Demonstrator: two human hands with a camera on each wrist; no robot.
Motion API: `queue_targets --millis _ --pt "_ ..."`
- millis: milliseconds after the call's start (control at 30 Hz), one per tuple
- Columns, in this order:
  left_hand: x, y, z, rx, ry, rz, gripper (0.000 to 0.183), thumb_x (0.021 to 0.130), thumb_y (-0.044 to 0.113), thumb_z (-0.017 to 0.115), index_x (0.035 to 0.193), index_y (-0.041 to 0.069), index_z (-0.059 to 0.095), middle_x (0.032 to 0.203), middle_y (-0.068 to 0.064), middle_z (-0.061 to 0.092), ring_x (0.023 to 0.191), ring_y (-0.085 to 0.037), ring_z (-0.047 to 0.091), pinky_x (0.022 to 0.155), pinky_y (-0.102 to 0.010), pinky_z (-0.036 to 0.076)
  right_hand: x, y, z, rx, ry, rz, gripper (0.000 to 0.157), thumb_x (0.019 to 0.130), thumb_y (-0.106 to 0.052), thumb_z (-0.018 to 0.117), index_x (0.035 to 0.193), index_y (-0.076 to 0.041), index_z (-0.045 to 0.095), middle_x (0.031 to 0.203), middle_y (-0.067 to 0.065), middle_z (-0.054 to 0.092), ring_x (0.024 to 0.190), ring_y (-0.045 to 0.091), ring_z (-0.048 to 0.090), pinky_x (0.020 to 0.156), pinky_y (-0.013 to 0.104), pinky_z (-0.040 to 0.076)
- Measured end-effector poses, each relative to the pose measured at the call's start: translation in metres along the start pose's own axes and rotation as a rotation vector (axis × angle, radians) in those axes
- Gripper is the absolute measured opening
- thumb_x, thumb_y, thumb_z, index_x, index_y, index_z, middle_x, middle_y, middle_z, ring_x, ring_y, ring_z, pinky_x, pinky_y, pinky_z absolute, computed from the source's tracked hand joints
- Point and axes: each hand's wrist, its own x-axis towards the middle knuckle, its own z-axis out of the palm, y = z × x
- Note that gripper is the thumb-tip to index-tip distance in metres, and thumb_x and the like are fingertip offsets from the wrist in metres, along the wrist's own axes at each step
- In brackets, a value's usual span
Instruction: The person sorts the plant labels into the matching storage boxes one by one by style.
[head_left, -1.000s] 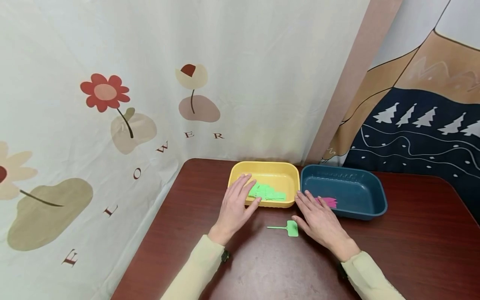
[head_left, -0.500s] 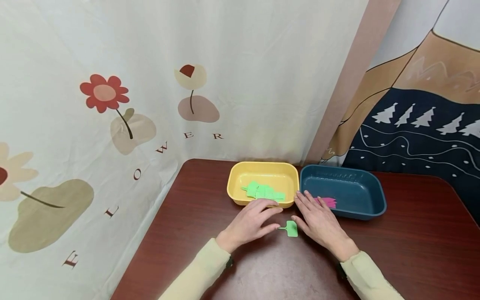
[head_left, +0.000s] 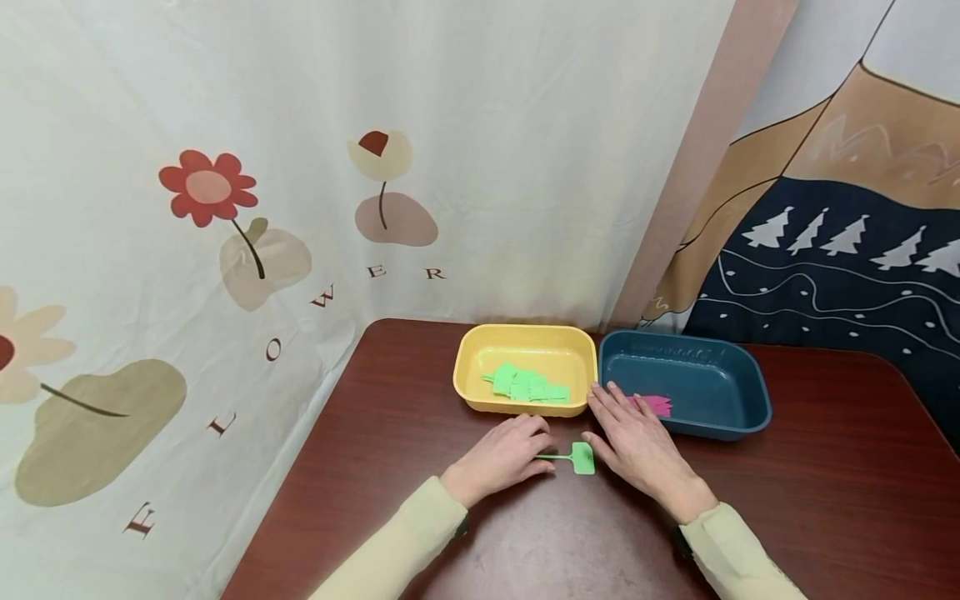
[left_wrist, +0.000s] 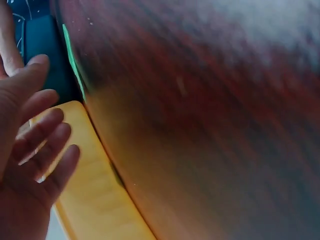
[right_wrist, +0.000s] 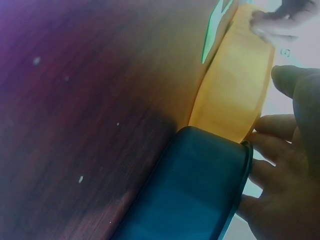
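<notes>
A green plant label with a thin stem lies on the table in the head view, its stem pointing left. My left hand is at the stem's end, thumb and bent fingers apart on either side of it. In the left wrist view, gaps show between the left hand's fingers, which grip nothing. My right hand lies with straight fingers near the adjoining corners of the yellow bin and blue bin. Green labels lie in the yellow bin, pink pieces in the blue one.
Both bins stand side by side at the back of the dark red-brown table. Behind them hangs a white curtain printed with flowers, and a patterned cloth covers the right side.
My left hand has moved from over the yellow bin down and right to the green plant label's stem. The right hand and the label stay put.
</notes>
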Motion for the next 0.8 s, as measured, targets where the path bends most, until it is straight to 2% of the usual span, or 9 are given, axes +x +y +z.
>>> queue_targets --millis 233,533,800 --pt "0.0009 0.0023 0.0019 0.024 -0.107 -0.075 0.024 0.094 0.039 0.077 0.106 0.018 0.076 0.105 0.004 0.062 0.092 -0.012 0.061 0.081 -0.022 0.051 -0.0007 0.0000 -0.0001 0.008 -0.010 0.009 0.066 0.100 -0.039 0.068 0.152 -0.002 0.050 0.160 0.014 0.043 0.150 0.037 0.035 0.116 0.064 0.030" --pt "0.0026 -0.0004 0.0027 0.054 -0.136 -0.044 0.010 0.094 0.027 0.079 0.091 0.018 0.075 0.092 0.005 0.060 0.080 -0.013 0.062 0.073 -0.024 0.052 -0.0007 0.0007 0.0011 0.007 0.014 -0.002 0.067 0.098 -0.036 0.071 0.151 -0.001 0.051 0.160 0.015 0.043 0.150 0.037 0.036 0.116 0.065 0.030" --pt "0.0078 -0.0020 -0.0020 0.028 -0.156 -0.043 0.015 0.092 0.021 0.081 0.080 0.018 0.072 0.080 0.007 0.057 0.072 -0.012 0.064 0.065 -0.024 0.052 -0.0009 0.0021 0.0023 0.003 0.036 -0.028 0.068 0.096 -0.032 0.075 0.151 0.000 0.051 0.159 0.016 0.044 0.149 0.038 0.038 0.115 0.065 0.031"
